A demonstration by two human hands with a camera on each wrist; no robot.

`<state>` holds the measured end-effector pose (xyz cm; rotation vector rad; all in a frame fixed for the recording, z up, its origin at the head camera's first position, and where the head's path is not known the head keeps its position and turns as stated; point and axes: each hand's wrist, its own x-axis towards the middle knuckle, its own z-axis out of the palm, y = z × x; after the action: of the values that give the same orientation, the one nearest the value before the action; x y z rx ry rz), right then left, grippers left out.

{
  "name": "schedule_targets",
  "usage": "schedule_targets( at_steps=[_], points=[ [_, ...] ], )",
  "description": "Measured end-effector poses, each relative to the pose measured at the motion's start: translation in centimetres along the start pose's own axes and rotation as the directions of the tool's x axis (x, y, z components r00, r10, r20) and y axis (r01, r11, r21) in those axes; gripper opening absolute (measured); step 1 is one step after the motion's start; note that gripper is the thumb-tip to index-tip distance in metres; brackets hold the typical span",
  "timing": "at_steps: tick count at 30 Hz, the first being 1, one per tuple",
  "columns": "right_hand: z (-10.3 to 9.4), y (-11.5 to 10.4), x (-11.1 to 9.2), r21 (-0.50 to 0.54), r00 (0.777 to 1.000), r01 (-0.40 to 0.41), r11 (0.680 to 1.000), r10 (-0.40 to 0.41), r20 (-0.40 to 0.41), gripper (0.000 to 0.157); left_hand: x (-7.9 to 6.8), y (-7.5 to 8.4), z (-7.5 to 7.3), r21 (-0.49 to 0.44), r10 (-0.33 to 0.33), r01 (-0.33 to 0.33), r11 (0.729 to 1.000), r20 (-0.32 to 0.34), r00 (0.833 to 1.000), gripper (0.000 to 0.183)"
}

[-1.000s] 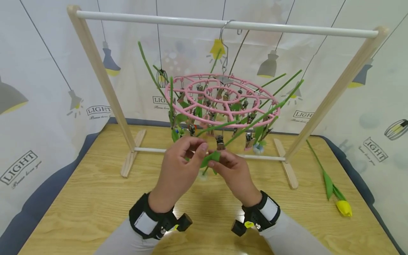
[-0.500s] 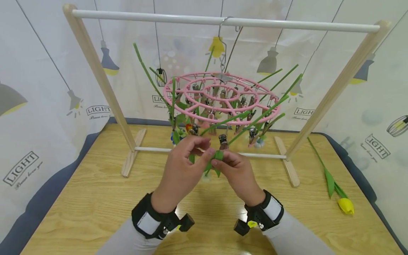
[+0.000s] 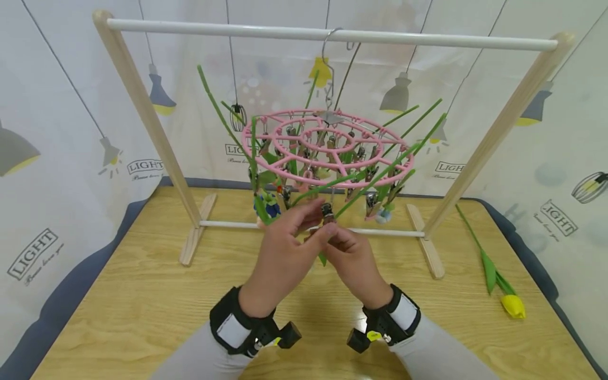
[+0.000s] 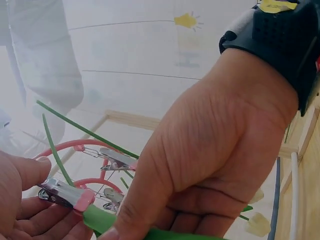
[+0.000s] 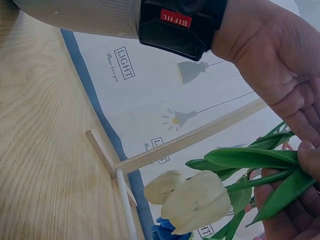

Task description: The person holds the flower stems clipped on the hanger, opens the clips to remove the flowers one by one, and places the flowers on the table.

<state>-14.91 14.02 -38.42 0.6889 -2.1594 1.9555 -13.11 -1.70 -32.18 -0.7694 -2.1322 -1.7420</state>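
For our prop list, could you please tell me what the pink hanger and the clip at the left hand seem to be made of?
Pink hanger: probably plastic, smooth and evenly coloured. Clip: apparently shiny metal, by its bright glints; its pink tip looks like duller plastic or rubber.

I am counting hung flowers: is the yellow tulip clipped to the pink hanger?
No, the yellow tulip lies on the wood-grain table, away from the pink hanger.

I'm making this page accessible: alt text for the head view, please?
A left hand pinches a metal clip and the right hand holds a green leaf below a pink round hanger with green stems, hung from a white rail. A yellow tulip lies on the table at right.
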Motion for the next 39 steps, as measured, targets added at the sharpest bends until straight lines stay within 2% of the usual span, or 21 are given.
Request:
schedule_targets(
  at_steps=[3, 5, 10, 14, 20, 23, 33, 39],
  points=[
    [0.1, 0.1, 0.0, -0.007, 1.000, -0.004, 1.000, 0.004, -0.009, 0.014, 0.3, 0.5, 0.2, -0.085, -0.078, 0.077, 0.993, -0.001, 0.997, 0.043],
    [0.1, 0.1, 0.0, -0.011, 1.000, 0.001, 1.000, -0.001, -0.010, 0.012, 0.5, 1.1, 0.2, -0.144, -0.104, 0.103, 0.984, -0.002, 0.995, 0.040],
    [0.1, 0.1, 0.0, -0.016, 1.000, 0.023, 1.000, -0.023, 0.000, 0.010, 0.7, 2.1, 0.1, -0.249, -0.108, 0.102, 0.963, -0.013, 0.994, 0.034],
    [0.2, 0.1, 0.1, -0.023, 0.999, 0.033, 0.999, -0.032, 0.006, 0.009, 0.8, 1.3, 0.3, -0.288, -0.100, 0.088, 0.954, -0.028, 0.995, 0.031],
    [0.4, 0.1, 0.0, 0.016, 0.998, 0.055, 0.998, -0.056, 0.034, 0.011, 0.9, -0.9, 0.8, -0.258, -0.050, 0.033, 0.966, -0.060, 0.997, 0.028],
    [0.5, 0.2, 0.0, 0.021, 0.997, 0.064, 0.998, -0.065, 0.041, 0.012, 0.9, -1.3, 0.8, -0.242, -0.034, 0.018, 0.970, -0.065, 0.997, 0.027],
    [0.6, 0.2, 0.0, -0.003, 0.998, 0.055, 0.998, -0.055, 0.036, 0.013, 1.1, -1.6, 0.7, -0.166, 0.019, -0.033, 0.986, -0.084, 0.996, 0.025],
    [0.8, 0.2, 0.0, -0.008, 0.997, 0.058, 0.998, -0.058, 0.041, 0.011, 1.1, -1.6, 0.5, -0.155, 0.054, -0.069, 0.985, -0.095, 0.994, 0.022]
  ],
)
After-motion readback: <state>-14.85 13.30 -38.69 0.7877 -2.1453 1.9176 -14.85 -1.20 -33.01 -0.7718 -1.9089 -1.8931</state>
